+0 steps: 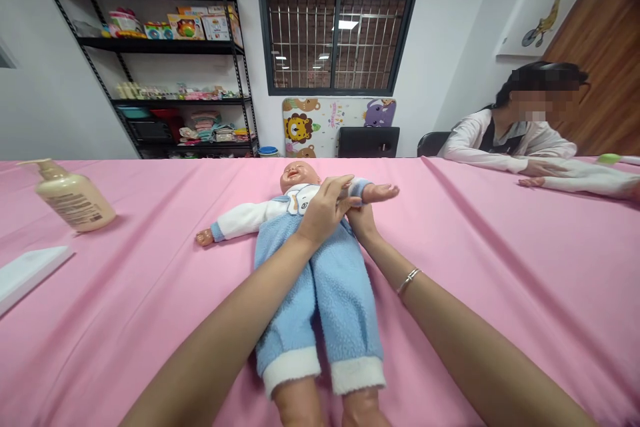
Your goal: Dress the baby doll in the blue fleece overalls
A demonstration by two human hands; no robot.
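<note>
A baby doll [287, 247] lies on its back on the pink-covered table [165, 320], head away from me. It wears a fluffy light-blue and white outfit, and both its arms are spread out sideways. My left hand [325, 210] crosses over the doll's chest, with its fingers and thumb around the upper part of the doll's arm on the right. Close beside it, my right hand [363, 219] holds the same arm from below; its fingers are partly hidden. The doll's bare hand [383, 193] sticks out past my fingers, palm up.
A beige pump bottle [75, 200] and a white flat object [30, 273] are on the left. At the right, another person [493, 137] sits by a second doll's white-sleeved arm [585, 177]. Behind the table stand a black shelf [160, 47] and a dark monitor [369, 142].
</note>
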